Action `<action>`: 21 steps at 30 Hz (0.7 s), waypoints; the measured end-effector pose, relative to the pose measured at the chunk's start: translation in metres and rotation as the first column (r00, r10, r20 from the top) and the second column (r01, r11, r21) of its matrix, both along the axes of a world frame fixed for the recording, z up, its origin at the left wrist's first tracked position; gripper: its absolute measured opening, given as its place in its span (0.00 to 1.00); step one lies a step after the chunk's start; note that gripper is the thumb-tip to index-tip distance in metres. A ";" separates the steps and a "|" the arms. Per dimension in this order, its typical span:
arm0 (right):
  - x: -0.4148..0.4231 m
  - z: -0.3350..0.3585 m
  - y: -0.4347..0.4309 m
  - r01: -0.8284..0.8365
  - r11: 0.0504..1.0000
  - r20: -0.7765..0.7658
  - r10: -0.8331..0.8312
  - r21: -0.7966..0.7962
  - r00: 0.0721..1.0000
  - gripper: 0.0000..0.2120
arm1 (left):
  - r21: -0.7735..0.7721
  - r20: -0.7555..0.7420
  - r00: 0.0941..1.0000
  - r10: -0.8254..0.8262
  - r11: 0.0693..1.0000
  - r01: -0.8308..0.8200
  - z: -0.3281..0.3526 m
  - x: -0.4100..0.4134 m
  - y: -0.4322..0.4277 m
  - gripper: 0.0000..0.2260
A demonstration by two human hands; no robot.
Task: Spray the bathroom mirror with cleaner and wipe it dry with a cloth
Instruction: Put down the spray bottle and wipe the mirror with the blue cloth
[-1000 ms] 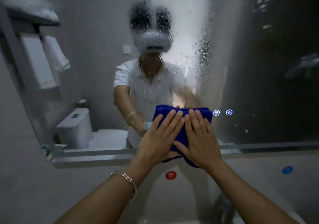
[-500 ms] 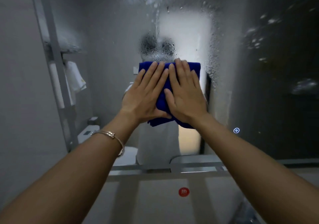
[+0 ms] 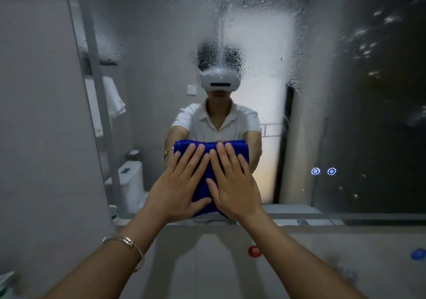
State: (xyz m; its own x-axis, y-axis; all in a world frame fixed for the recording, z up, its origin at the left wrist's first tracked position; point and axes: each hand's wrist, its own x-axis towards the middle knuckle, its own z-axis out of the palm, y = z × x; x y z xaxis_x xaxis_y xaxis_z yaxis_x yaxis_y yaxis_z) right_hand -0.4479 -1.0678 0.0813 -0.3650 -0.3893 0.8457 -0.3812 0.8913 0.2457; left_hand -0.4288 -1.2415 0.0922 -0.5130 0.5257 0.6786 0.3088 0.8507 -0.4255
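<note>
Wiping step: blue cloth (image 3: 211,160) is pressed flat on mirror (image 3: 345,114) by left hand (image 3: 177,190) and right hand (image 3: 235,188), fingers straight; droplets (image 3: 230,58) above are wiped next.

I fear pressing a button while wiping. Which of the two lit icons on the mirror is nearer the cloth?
The left icon, showing wavy lines; the right icon lies farther from the blue cloth.

both hands (image 3: 207,183) have dragged the blue cloth (image 3: 208,160) down the mirror (image 3: 345,91).
</note>
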 end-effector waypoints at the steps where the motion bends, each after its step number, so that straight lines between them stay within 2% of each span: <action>1: 0.001 -0.012 0.003 0.003 1.000 0.016 -0.003 0.004 1.000 0.30 | 0.006 0.009 1.000 -0.018 1.000 0.018 -0.010 0.002 0.000 0.41; 6: 0.007 -0.056 0.012 0.038 0.999 0.089 -0.036 -0.012 0.995 0.34 | 0.091 0.011 1.000 -0.012 0.996 0.011 -0.060 0.007 0.023 0.33; 11: 0.006 -0.041 0.007 0.022 0.998 0.085 -0.017 -0.051 0.996 0.35 | 0.220 -0.017 1.000 0.003 0.975 0.001 -0.057 -0.001 0.042 0.31; 14: 0.003 -0.002 0.005 -0.027 0.996 0.016 0.029 -0.080 0.999 0.32 | 0.254 -0.061 0.998 -0.030 0.966 0.044 -0.019 -0.008 0.040 0.32; 18: -0.010 0.089 0.003 -0.019 0.998 -0.144 0.010 -0.056 0.990 0.28 | 0.280 -0.170 0.984 -0.051 0.955 0.098 0.071 -0.020 0.039 0.29; 21: -0.016 0.130 0.002 -0.009 0.999 -0.172 0.001 -0.045 0.985 0.27 | 0.347 -0.197 0.980 -0.030 0.933 0.098 0.106 -0.025 0.041 0.28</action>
State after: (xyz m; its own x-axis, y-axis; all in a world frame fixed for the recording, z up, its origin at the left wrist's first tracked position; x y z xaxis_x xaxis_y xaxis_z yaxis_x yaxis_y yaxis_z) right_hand -0.4641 -1.0659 0.2118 -0.2107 -0.3506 0.9125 -0.3414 0.9011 0.2674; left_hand -0.4534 -1.2004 0.1980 -0.3337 0.2623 0.9054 0.3127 0.9369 -0.1562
